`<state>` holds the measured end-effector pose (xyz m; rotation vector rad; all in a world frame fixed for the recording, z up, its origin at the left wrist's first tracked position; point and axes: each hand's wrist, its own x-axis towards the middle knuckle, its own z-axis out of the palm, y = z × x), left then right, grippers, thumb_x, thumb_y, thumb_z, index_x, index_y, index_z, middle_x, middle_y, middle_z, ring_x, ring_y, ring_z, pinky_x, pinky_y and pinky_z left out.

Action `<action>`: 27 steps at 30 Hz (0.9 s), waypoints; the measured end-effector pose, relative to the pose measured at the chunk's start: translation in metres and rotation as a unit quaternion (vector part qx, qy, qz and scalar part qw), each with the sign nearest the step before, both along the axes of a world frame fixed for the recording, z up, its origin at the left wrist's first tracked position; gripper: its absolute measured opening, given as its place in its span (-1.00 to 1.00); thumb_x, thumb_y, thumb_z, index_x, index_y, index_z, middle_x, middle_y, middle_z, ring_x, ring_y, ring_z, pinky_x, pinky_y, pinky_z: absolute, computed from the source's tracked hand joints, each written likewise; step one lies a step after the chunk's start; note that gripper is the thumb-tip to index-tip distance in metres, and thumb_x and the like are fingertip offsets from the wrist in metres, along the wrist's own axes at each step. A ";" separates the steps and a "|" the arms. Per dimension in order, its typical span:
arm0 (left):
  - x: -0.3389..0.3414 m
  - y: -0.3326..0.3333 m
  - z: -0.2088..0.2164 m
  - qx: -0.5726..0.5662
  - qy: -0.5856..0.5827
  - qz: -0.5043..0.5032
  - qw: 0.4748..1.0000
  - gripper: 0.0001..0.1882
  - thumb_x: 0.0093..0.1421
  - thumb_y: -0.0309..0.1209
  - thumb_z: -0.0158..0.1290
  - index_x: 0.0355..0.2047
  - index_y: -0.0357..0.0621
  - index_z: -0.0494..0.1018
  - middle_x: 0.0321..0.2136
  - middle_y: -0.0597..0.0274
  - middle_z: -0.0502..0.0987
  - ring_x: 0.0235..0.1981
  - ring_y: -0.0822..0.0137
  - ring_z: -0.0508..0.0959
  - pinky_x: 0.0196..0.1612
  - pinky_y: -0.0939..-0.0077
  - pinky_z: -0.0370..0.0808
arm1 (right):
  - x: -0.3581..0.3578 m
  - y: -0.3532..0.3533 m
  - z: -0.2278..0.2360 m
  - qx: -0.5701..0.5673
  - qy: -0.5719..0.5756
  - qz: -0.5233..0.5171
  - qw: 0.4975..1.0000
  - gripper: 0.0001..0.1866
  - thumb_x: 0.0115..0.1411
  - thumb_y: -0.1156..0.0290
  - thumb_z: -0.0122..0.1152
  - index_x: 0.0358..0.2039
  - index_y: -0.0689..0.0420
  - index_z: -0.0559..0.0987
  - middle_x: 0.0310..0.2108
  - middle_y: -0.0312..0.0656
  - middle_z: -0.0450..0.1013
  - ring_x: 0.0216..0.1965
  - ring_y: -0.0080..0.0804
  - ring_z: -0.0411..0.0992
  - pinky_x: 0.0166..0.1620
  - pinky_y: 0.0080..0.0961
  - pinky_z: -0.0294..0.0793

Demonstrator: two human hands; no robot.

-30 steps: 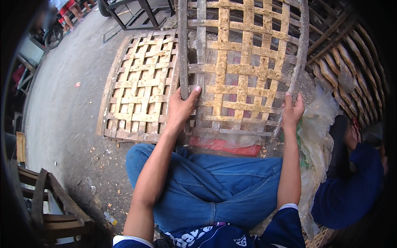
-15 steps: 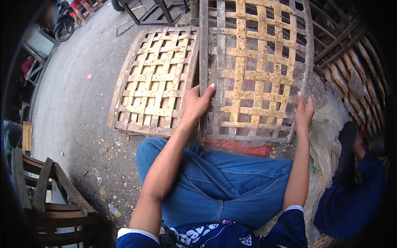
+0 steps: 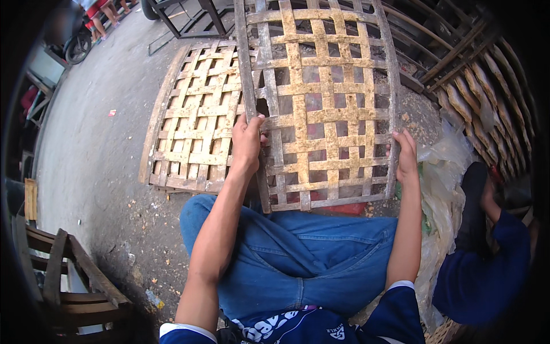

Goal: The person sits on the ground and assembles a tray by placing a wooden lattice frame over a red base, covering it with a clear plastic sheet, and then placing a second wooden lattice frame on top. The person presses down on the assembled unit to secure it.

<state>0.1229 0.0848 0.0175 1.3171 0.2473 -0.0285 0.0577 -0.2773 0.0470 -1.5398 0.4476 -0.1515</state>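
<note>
A large woven bamboo rack (image 3: 327, 103) stands tilted before my lap, its yellowish strips crossing in an open lattice within a grey wooden frame. My left hand (image 3: 246, 143) is closed round its left rail, thumb laid over the front. At the lower right rail, my right hand (image 3: 407, 155) grips with its fingertips bent over the edge. Beside it on the left lies a similar woven rack (image 3: 197, 110) on the ground, its right side partly covered by the held one. Red plastic (image 3: 344, 210) shows under the rack's lower edge.
Crumpled clear plastic sheeting (image 3: 444, 189) lies right of my legs, near another person's dark-blue sleeve (image 3: 487, 269). Flat woven pieces (image 3: 475, 109) lean in a row at the far right. A wooden slatted frame (image 3: 86, 275) stands lower left; a black metal frame (image 3: 197, 23) stands behind.
The held rack has shifted left and toward me, leaning slightly, and now covers more of the other rack. Both hands have moved left with it; my left fingers have changed position on the rail.
</note>
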 end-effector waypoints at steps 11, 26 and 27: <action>0.007 -0.004 0.008 0.019 0.014 0.025 0.999 -0.73 0.31 -0.18 0.13 -0.30 -0.14 0.48 -0.60 0.46 0.39 -0.69 0.61 0.29 -0.63 0.65 0.24 | 0.013 -0.004 0.011 -0.042 -0.038 0.024 0.998 -0.55 0.27 0.44 0.15 0.14 0.25 0.34 -0.19 -0.33 0.49 -0.33 -0.68 0.43 -0.44 -0.66 0.45; 0.012 -0.002 0.009 0.028 -0.003 0.016 0.999 -0.71 0.30 -0.18 0.13 -0.23 -0.17 0.46 -0.59 0.45 0.40 -0.68 0.62 0.29 -0.63 0.67 0.23 | 0.022 0.011 0.021 -0.110 0.008 0.003 0.994 -0.51 0.17 0.34 0.36 0.07 0.19 0.44 -0.19 -0.34 0.53 -0.34 -0.68 0.42 -0.48 -0.67 0.34; 0.014 -0.003 0.009 0.027 -0.005 0.016 0.999 -0.71 0.30 -0.18 0.13 -0.23 -0.17 0.46 -0.59 0.45 0.40 -0.68 0.62 0.29 -0.63 0.68 0.23 | 0.024 0.011 0.022 -0.107 0.008 -0.005 0.994 -0.50 0.16 0.33 0.36 0.08 0.20 0.44 -0.17 -0.31 0.53 -0.33 -0.67 0.43 -0.48 -0.66 0.34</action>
